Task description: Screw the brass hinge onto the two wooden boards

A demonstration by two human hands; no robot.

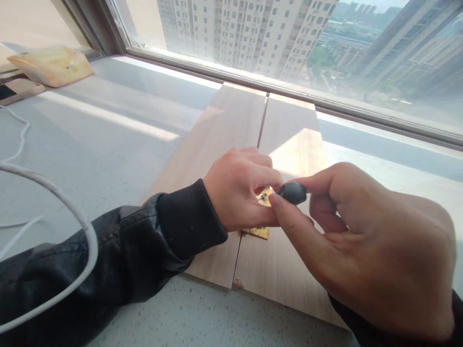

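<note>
Two pale wooden boards (231,120) lie side by side with a narrow gap between them. A brass hinge (261,233) with screws in it lies at the gap, partly covered by my hands. My right hand (365,236) is closed, pinching the rounded black handle of a screwdriver (293,193) between thumb and fingers. The handle points toward me, and its shaft and tip are hidden. Over the hinge, my left hand (242,188) is curled, thumb and index finger drawn together at the front of the handle. What those fingers grip is hidden.
The boards rest on a speckled white sill (119,120) below a large window (253,38). White cables (72,202) loop at the left, one passing over my left sleeve. A yellowish packet (54,65) stands in the far left corner.
</note>
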